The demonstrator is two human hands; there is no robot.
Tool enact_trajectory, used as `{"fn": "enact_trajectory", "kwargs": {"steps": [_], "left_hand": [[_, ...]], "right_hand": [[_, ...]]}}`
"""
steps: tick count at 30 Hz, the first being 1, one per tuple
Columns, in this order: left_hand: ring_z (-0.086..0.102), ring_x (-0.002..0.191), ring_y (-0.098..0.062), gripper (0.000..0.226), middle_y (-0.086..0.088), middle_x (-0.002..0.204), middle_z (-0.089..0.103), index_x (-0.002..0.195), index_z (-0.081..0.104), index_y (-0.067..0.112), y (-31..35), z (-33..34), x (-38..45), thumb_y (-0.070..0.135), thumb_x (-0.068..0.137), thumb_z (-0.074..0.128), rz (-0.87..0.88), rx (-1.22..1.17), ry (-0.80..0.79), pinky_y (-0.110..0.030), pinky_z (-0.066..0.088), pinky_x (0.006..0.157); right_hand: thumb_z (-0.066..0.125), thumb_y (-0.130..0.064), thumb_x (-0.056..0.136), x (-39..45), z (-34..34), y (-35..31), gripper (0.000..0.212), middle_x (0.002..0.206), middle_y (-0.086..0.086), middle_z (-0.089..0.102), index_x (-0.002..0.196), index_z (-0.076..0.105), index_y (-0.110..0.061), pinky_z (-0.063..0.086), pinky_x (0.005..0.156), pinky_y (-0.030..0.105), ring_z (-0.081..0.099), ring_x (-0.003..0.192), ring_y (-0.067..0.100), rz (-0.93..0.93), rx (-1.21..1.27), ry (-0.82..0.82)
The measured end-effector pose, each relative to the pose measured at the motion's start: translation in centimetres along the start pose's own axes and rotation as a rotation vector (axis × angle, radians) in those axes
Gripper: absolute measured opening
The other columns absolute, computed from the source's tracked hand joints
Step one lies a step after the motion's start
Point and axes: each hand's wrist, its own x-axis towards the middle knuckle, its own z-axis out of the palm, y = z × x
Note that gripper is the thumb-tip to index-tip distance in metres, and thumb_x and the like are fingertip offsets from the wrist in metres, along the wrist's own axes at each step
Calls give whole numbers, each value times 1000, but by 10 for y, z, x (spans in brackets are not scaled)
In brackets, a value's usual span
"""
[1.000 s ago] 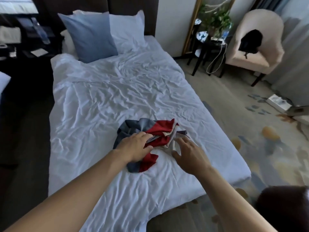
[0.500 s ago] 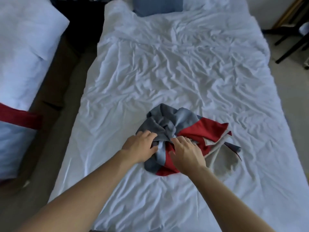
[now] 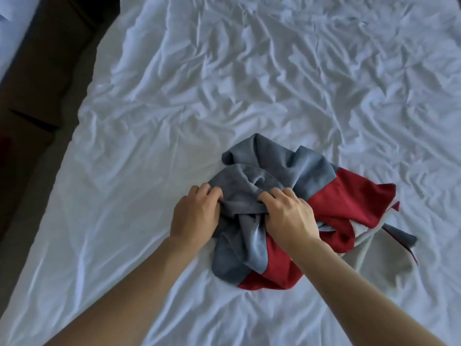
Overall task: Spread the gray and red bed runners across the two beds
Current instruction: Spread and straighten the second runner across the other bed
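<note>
A crumpled gray and red bed runner [image 3: 306, 196] lies bunched in a heap on the wrinkled white bed [image 3: 224, 83], a little right of the middle. Its gray part faces me and the left, the red part spreads to the right, with a pale lining showing at the right edge. My left hand [image 3: 194, 216] grips a gray fold at the heap's left side. My right hand [image 3: 289, 218] clutches the gray cloth beside it, a taut twisted strip of gray stretched between the two hands. Both forearms reach in from the bottom.
A dark floor gap [image 3: 37, 108] runs along the bed's left edge. A corner of a second white bed [image 3: 10, 26] shows at the top left. White sheet extends on all sides of the heap.
My view has tilted down and closer to the bed. Both hands have closed on the gray folds of the runner, the right hand having moved in from the heap's right side.
</note>
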Motion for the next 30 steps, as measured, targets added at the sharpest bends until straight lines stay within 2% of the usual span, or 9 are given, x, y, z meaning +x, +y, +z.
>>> {"fn": "enact_trajectory", "kwargs": {"steps": [3,7,9,13,16,18,22,27,30], "left_hand": [[52,86,-23,2,0,97,53,92,59,16,-3,-2,2,16,92,57,9,-119,58,-37,47,56],[51,89,-20,3,2,99,52,94,55,21,-14,-12,6,20,95,52,-89,-244,170,-30,36,53],[51,89,-21,3,1,98,53,95,56,21,-15,-18,16,20,96,52,-79,-272,223,-29,33,54],[51,92,-21,9,2,100,54,99,55,21,-2,-18,27,19,91,58,-77,-339,215,-29,35,59],[52,96,-21,29,0,105,55,107,52,18,1,-5,3,31,86,65,-145,-404,203,-29,42,68],[53,95,-20,40,1,104,55,107,49,18,5,7,-25,46,82,64,-235,-428,156,-34,49,70],[58,91,-20,48,4,97,56,102,50,20,25,28,-70,62,81,56,-447,-444,-128,-35,52,69],[61,86,-26,16,-3,94,61,102,49,15,30,31,-70,26,92,56,-373,-646,-130,-32,44,67],[58,87,-31,10,-7,93,59,96,54,13,14,14,-53,7,88,54,-359,-659,25,-39,43,72]], "right_hand": [[54,-13,84,7,-5,-9,26,90,-6,61,104,66,-24,43,68,32,56,90,21,47,9,6],[37,-27,83,12,-14,-26,34,91,-4,62,103,64,-22,41,82,36,57,92,22,-23,12,30],[43,-27,84,12,-18,-35,30,91,-2,62,104,65,-20,41,87,40,58,90,23,-61,53,96],[55,-14,85,22,-16,-37,8,76,1,59,83,63,-15,40,78,40,59,76,27,-7,32,156],[54,-13,87,34,-15,-19,10,86,5,66,90,63,-14,41,73,40,61,71,33,118,42,179],[55,-11,86,38,-16,-8,12,87,7,69,93,65,-13,35,73,37,60,68,35,177,56,248],[55,-11,85,37,-14,-10,12,85,3,69,91,65,-15,36,81,39,59,69,30,190,73,255],[56,-12,84,32,-17,-18,14,85,-1,67,93,65,-17,37,88,40,59,74,25,164,107,215],[56,-13,84,30,-25,-21,19,94,1,65,101,65,-17,39,90,42,60,87,26,99,98,208]]}}
